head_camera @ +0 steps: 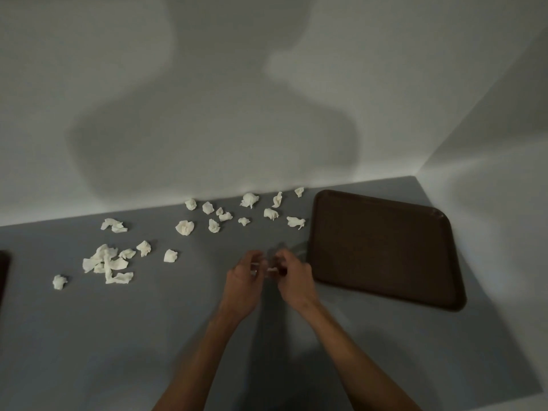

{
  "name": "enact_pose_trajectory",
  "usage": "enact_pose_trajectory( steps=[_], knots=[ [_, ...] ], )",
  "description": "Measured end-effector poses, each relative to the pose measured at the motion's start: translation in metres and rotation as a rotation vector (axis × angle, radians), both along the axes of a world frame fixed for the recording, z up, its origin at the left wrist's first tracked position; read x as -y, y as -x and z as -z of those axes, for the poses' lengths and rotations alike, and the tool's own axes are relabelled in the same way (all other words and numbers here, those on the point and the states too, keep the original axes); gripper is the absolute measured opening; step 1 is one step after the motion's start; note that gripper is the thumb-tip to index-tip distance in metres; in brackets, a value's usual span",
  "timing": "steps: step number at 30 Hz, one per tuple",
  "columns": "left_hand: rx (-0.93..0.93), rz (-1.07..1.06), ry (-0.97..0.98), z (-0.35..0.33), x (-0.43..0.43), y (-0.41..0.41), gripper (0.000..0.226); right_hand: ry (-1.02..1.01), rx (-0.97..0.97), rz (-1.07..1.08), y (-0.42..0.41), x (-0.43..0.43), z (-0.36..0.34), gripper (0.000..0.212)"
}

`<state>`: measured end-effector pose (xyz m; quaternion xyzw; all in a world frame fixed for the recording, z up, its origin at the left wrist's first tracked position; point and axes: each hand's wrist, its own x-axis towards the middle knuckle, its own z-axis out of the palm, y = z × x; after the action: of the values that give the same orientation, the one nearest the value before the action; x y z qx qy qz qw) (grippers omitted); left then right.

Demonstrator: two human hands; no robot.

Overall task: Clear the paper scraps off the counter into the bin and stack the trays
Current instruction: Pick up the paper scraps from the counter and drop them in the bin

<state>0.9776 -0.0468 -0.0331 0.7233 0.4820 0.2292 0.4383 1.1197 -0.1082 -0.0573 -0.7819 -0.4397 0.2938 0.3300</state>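
Head camera view of a grey counter (118,336) against a white wall (207,84): at the far left edge of the frame, a sliver of a dark brown thing (3,280) shows, too little of it to tell what it is. Just right of it, white paper scraps (106,264) lie on the counter in a loose heap, with a lone scrap (59,281) nearer the left edge. A scattered band of crumpled pieces (249,200) runs rightward close to the wall. At centre, a person's bare forearms reach in from the bottom edge and the two hands meet above the counter, both blurred. The left hand (243,280) has its fingers curled, but whether they grip anything cannot be told. The right hand (292,277) pinches a small white scrap (271,270) at its fingertips, between the two hands. Just beside the right hand, a brown tray (385,247) lies flat on the counter near the corner of the walls, turned at a slight angle.
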Motion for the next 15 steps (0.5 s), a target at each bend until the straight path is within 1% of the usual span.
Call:
enact_pose_trajectory(
  steps=[2,3,5,6,9,10,11,13,14,15],
  knots=[
    [0.039,-0.061,0.157,-0.007,0.0,-0.009,0.018,-0.046,-0.113,0.02,0.008,0.002,-0.02,0.033],
    [0.092,-0.096,0.259,-0.009,0.0,-0.012,0.025,-0.07,-0.164,0.009,0.012,0.001,-0.03,0.031],
    [0.238,-0.141,0.434,-0.012,0.0,-0.017,0.036,-0.103,-0.203,0.02,0.019,-0.003,-0.037,0.024],
    [0.289,-0.152,0.472,-0.013,0.0,-0.019,0.039,-0.107,-0.19,0.03,0.022,-0.006,-0.038,0.019],
    [0.309,-0.19,0.482,-0.016,0.0,-0.018,0.041,-0.097,-0.14,0.042,0.026,-0.015,-0.035,0.01],
    [0.31,-0.208,0.488,-0.016,-0.002,-0.015,0.042,-0.079,-0.117,0.001,0.025,-0.018,-0.036,0.008],
    [0.305,-0.231,0.5,-0.015,-0.004,-0.009,0.045,-0.059,-0.092,-0.086,0.024,-0.02,-0.039,0.008],
    [0.285,-0.268,0.533,-0.011,-0.009,0.006,0.05,-0.002,-0.035,-0.328,0.02,-0.024,-0.047,0.013],
    [0.263,-0.267,0.537,-0.007,-0.01,0.014,0.051,0.028,-0.042,-0.417,0.016,-0.028,-0.05,0.014],
    [0.232,-0.264,0.528,-0.005,-0.01,0.022,0.05,0.048,-0.065,-0.458,0.011,-0.032,-0.052,0.014]
  ],
)
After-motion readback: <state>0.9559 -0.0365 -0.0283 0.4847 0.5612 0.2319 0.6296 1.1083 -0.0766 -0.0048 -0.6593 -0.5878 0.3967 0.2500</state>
